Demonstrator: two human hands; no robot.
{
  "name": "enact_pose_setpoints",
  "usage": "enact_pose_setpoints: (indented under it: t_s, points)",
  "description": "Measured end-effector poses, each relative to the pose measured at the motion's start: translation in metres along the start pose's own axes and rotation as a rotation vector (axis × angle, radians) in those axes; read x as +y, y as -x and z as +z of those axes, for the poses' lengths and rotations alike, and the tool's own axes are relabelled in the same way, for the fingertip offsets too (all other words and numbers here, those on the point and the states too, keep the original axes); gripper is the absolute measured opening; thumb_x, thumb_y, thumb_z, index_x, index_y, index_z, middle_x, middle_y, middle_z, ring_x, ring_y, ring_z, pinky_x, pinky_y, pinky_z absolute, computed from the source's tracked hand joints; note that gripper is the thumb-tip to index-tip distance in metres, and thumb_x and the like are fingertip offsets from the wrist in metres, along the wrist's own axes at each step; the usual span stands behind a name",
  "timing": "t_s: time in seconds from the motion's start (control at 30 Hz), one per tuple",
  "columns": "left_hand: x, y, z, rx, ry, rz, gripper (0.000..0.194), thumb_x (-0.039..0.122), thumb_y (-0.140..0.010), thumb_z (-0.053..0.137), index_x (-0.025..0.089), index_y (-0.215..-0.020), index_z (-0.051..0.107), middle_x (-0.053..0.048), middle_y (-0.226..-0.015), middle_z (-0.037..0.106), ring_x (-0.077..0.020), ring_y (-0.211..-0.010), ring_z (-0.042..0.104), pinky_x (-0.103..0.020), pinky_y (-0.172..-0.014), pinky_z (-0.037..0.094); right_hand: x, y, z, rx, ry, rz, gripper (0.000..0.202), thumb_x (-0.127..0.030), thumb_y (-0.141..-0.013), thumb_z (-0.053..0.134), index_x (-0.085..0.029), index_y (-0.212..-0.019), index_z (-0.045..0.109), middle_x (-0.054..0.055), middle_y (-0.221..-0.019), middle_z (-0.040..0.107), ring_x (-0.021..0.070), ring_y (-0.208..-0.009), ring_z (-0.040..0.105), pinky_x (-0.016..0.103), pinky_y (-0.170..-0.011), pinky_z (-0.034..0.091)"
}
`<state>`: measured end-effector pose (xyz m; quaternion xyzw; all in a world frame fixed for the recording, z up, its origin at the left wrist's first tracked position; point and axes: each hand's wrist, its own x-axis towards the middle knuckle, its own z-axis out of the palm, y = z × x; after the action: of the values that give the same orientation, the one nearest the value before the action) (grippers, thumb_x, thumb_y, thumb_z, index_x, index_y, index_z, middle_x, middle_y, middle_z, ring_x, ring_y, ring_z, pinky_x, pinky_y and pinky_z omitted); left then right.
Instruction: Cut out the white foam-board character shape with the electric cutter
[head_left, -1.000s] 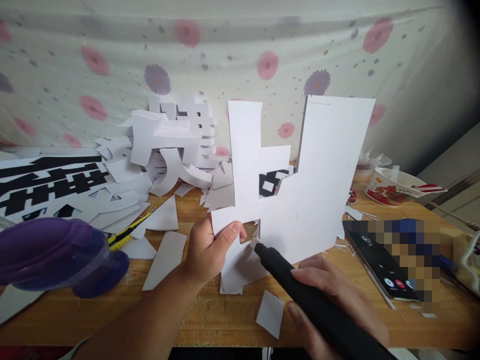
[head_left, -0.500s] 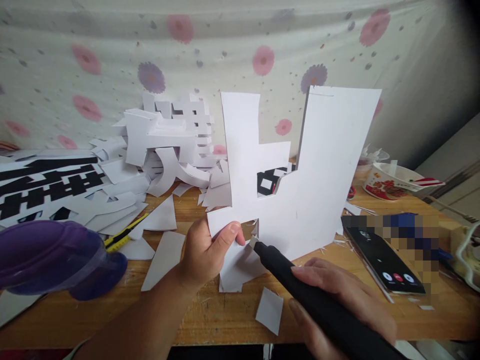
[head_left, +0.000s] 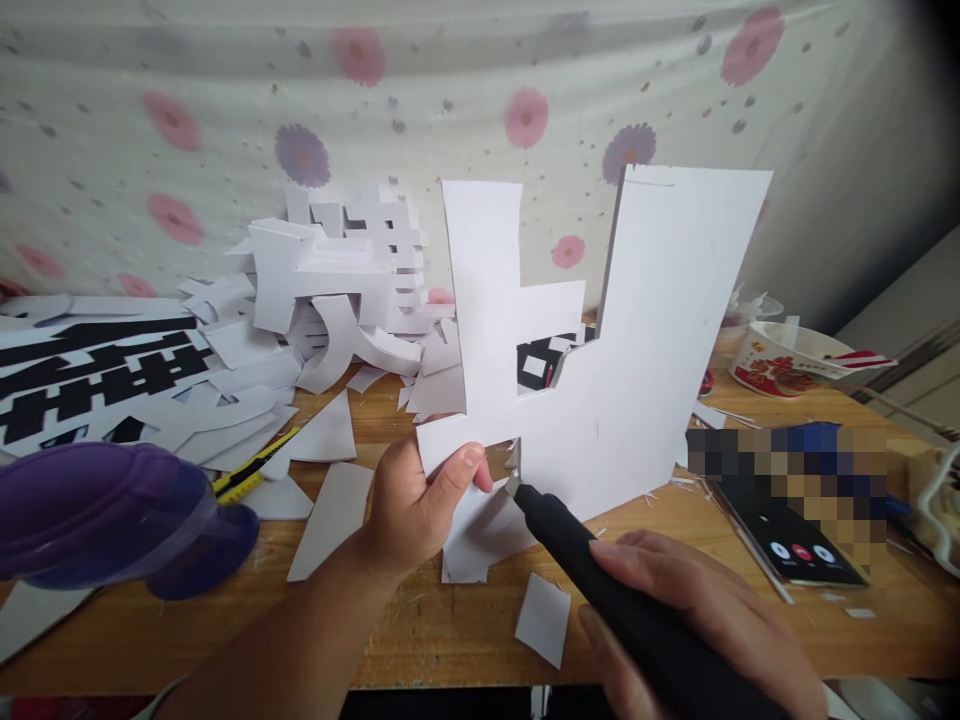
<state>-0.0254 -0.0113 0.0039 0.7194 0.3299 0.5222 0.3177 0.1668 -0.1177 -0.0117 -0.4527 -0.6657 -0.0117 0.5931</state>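
My left hand (head_left: 420, 500) pinches the lower left corner of a large white cut-out board (head_left: 622, 340) and holds it upright over the wooden table (head_left: 420, 620). My right hand (head_left: 697, 620) grips a black pen-shaped cutting tool (head_left: 600, 580). Its tip touches the board's lower edge at a small notch, just right of my left thumb. Through a gap in the board I see black-and-white printed paper behind it.
A heap of white cut-out shapes (head_left: 337, 290) lies at the back left beside black-printed sheets (head_left: 90, 370). A purple plastic object (head_left: 112, 520) sits near left, with a yellow utility knife (head_left: 255, 465) and paper scraps (head_left: 541, 618). A phone (head_left: 787, 530) and a bowl (head_left: 787, 360) are at right.
The board has tilted and drifted slightly right and up. The tool tip stays at the same notch, and both hands keep their hold.
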Motion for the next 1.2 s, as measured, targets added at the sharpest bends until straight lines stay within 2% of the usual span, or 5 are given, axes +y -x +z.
enact_pose_setpoints:
  t_s: [0.17,0.33,0.57,0.7,1.2]
  points:
    - [-0.003,0.0,0.001,0.025,-0.001,-0.006,0.03,0.03,-0.092,0.054,0.023,-0.066,0.065,0.003,-0.064,0.064,-0.0145,-0.064,0.06,-0.03,-0.069,0.044,0.004,0.0,-0.003,-0.227,0.005,-0.106,0.047,-0.018,-0.072,0.069,-0.021,-0.117,0.058,0.0,-0.061,0.056,0.017,-0.05,0.056,0.03,-0.045,0.048]
    - [-0.008,0.0,0.001,0.029,0.022,-0.029,0.029,0.031,-0.092,0.055,0.023,-0.067,0.068,0.002,-0.064,0.066,-0.0145,-0.059,0.059,-0.029,-0.059,0.044,0.005,-0.006,0.0,-0.177,-0.032,-0.238,0.041,-0.013,-0.074,0.066,-0.022,-0.113,0.059,-0.002,-0.059,0.058,0.0155,-0.05,0.057,0.031,-0.051,0.051]
    - [-0.01,0.0,0.0,0.078,0.028,0.031,0.018,0.029,-0.088,0.06,0.021,-0.073,0.064,0.002,-0.064,0.062,-0.0134,-0.058,0.057,-0.026,-0.057,0.045,0.002,0.0,-0.022,-0.024,-0.068,0.098,0.018,-0.024,-0.081,0.066,-0.024,-0.099,0.064,0.003,-0.07,0.068,0.0191,-0.06,0.068,0.028,-0.055,0.057]
    - [-0.01,-0.001,0.0,0.085,-0.003,0.066,0.02,0.027,-0.087,0.06,0.02,-0.069,0.062,0.002,-0.061,0.059,-0.0125,-0.055,0.053,-0.025,-0.054,0.043,0.009,0.005,-0.032,-0.047,0.028,0.042,0.024,-0.028,-0.078,0.071,-0.022,-0.102,0.068,0.007,-0.085,0.074,0.0221,-0.07,0.073,0.027,-0.058,0.06]
    - [-0.009,-0.001,0.001,0.186,-0.146,0.114,0.022,0.032,-0.086,0.062,0.019,-0.068,0.066,0.001,-0.056,0.059,-0.015,-0.054,0.055,-0.027,-0.05,0.043,0.009,0.017,0.013,0.153,-0.182,0.262,0.028,-0.039,-0.081,0.072,-0.024,-0.104,0.066,0.003,-0.073,0.073,0.0206,-0.06,0.072,0.029,-0.049,0.06]
